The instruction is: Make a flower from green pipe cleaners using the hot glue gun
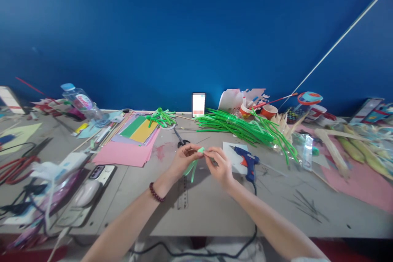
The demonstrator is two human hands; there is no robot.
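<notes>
Near the middle of the table, my left hand [186, 159] pinches a pale green pipe cleaner [193, 172], with strands hanging below the fingers. From the other side my right hand [219, 166] closes its fingertips on the small curled top of the same pipe cleaner; the fingers partly cover it. Below my left hand lies a clear ruler [182, 196]. Scissors with black handles [181, 142] rest just behind the hands. To the right of my right hand, a blue glue gun [249, 161] lies partly on a white sheet [233, 147].
Behind the hands lies a bundle of green pipe cleaners [239, 127]. Pink paper [123, 151], a phone [102, 172] and a tilted plastic bottle [80, 100] are on the left. Corn husks [356, 149] lie right. A black cable [255, 213] runs over the front edge.
</notes>
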